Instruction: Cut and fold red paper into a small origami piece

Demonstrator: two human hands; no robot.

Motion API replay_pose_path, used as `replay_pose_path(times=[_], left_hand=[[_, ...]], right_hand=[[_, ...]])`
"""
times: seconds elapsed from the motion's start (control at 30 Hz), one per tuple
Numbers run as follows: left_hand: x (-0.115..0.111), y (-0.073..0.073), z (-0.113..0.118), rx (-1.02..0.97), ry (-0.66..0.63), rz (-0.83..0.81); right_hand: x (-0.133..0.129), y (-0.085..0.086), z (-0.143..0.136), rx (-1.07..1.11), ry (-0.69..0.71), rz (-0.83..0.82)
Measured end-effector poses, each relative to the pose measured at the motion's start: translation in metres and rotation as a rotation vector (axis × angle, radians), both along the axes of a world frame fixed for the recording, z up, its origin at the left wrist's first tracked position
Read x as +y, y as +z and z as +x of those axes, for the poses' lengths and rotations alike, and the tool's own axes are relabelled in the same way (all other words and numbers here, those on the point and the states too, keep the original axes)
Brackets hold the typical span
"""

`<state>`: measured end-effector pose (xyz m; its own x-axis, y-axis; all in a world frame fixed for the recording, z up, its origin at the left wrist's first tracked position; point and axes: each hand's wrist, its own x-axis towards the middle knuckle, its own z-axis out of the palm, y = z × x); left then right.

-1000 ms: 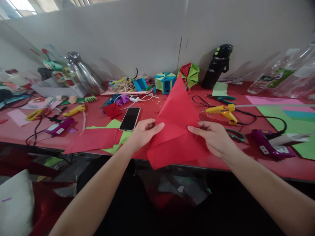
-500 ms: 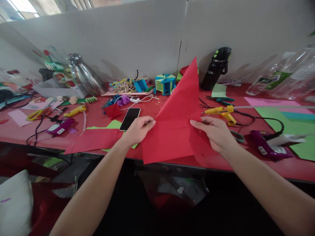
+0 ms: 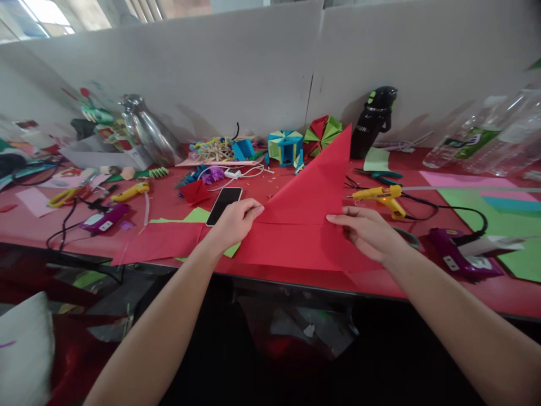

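Note:
A large sheet of red paper [image 3: 296,242] is in front of me at the table's near edge. Its upper part is folded into a triangle whose point rises at the right, and a crease runs across it. My left hand [image 3: 237,221] pinches the sheet's left edge, fingers closed. On the right edge, my right hand [image 3: 367,230] grips the paper between thumb and fingers. A smartphone [image 3: 225,204] lies just behind my left hand. Close to my right hand is a yellow glue gun [image 3: 380,197] with a small orange light.
Another red sheet [image 3: 163,242] lies at the left over green paper. Behind stand a folded blue paper piece [image 3: 284,148], a red-green one [image 3: 322,134], a black bottle [image 3: 374,121] and a steel jug [image 3: 152,132]. Purple power blocks [image 3: 462,256] and cords flank the work area.
The red paper has come down and tilted flatter toward the table, its point now lower and further right. Both hands keep their hold. The red-green paper piece behind shows more fully.

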<state>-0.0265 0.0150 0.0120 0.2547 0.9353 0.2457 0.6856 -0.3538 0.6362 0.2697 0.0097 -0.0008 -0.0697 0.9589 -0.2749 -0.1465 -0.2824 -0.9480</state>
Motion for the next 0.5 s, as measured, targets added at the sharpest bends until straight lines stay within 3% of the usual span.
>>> replay_pose_path(times=[0.3,0.5], left_hand=[[0.0040,-0.0022,-0.0073,0.040,-0.040,-0.116],[-0.0024,0.0034,-0.0008,-0.210,-0.141,-0.283]], right_hand=[[-0.0007,0.0022,0.0001,0.003,0.008,-0.018],[-0.0022,0.0024,0.0009,-0.050,0.048,-0.004]])
